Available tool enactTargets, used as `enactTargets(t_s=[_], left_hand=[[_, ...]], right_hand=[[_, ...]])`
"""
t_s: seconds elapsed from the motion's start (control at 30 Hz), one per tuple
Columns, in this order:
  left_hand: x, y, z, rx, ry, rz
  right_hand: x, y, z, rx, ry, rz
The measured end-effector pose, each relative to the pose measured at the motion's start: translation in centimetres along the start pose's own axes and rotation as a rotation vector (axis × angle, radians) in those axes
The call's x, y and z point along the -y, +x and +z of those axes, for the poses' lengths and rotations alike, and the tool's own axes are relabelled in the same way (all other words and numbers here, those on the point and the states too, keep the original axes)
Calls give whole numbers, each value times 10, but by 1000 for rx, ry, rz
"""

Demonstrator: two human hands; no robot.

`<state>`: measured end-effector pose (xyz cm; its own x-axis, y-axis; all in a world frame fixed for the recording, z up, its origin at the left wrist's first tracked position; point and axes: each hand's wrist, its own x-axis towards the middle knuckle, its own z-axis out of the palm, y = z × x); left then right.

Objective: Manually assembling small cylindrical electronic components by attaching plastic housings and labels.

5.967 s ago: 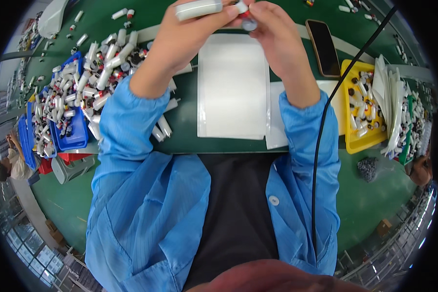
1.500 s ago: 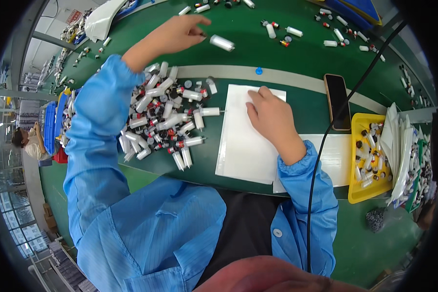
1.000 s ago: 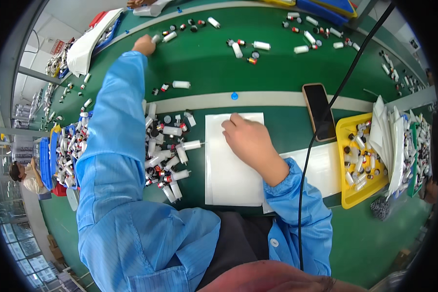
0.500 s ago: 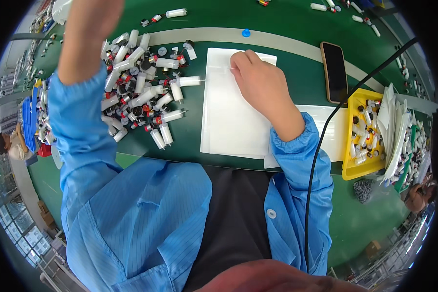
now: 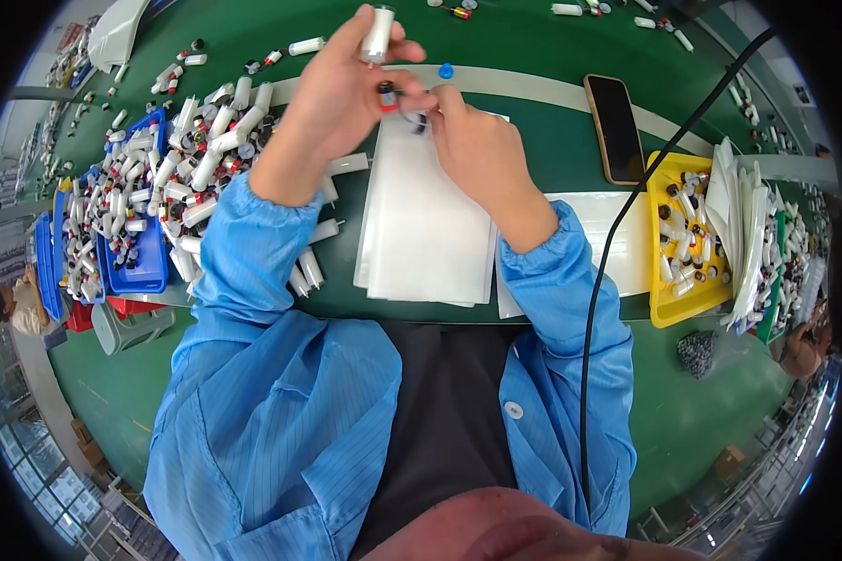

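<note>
My left hand (image 5: 332, 103) is raised over the far end of a stack of white sheets or flat bags (image 5: 426, 220). Its thumb and forefinger grip a white plastic cylinder (image 5: 377, 35). Lower in that hand, by the other fingers, is a small black-and-red part (image 5: 386, 95). My right hand (image 5: 482, 150) is closed in a pinch, its fingertips meeting the left fingers; what they pinch is too small to make out. A small dark piece (image 5: 418, 122) hangs just below the fingertips. Left of the stack lies a heap of white cylinders with red and black parts (image 5: 220, 131).
A blue bin (image 5: 140, 266) of similar parts stands left of the heap. At the right are a phone (image 5: 615, 129), a yellow tray (image 5: 662, 290) of parts and upright white sheets (image 5: 747, 234). A black cable (image 5: 617, 243) crosses in front of my right arm. A blue cap (image 5: 446, 71) lies beyond the stack.
My left hand has come from the far left to meet the right hand, and the white cylinder now shows in it. The view has shifted slightly; the right hand stays near the stack's far end.
</note>
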<state>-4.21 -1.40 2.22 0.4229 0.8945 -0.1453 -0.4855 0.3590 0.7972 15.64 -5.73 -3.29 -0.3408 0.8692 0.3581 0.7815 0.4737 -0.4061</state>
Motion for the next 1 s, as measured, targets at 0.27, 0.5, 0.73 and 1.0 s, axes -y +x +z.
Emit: enactTargets(t_s=[0.27,0.5,0.73,1.0], left_hand=[[0,-2,19,-62,-158,83],[26,5,21,65,-313,-17],[33,4,22,67,375,157],[28,7,16,69,442,217]], right_hand=[[-10,3,0,-364,895,214],[1,6,9,-398,844,42],[-7,5,0,-502,800,48],[-8,14,-12,-669,762,-118]])
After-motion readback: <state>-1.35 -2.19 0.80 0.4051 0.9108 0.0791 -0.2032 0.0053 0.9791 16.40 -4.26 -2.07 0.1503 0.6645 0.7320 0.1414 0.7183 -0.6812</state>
